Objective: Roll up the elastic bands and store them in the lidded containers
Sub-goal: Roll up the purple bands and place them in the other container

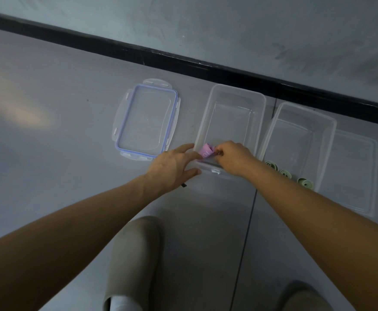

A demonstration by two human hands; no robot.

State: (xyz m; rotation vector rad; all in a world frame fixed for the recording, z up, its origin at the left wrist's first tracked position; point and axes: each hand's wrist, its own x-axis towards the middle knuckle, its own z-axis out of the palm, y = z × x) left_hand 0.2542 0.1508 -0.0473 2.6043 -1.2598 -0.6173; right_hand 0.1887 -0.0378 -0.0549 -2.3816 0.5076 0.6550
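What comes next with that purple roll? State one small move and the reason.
Probably lower the purple band roll to the floor of the middle container and release it. Both hands, the left hand and right hand, hold it at the container's near end, already rolled, and the right container already holds three green rolls.

Both hands (pixel 176 163) (pixel 233 157) extended forward, fingers pinched together.

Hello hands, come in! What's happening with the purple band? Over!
Both hands, left and right, pinching rolled purple band at near end of middle container. Three green rolls in right container. Nothing blocking.
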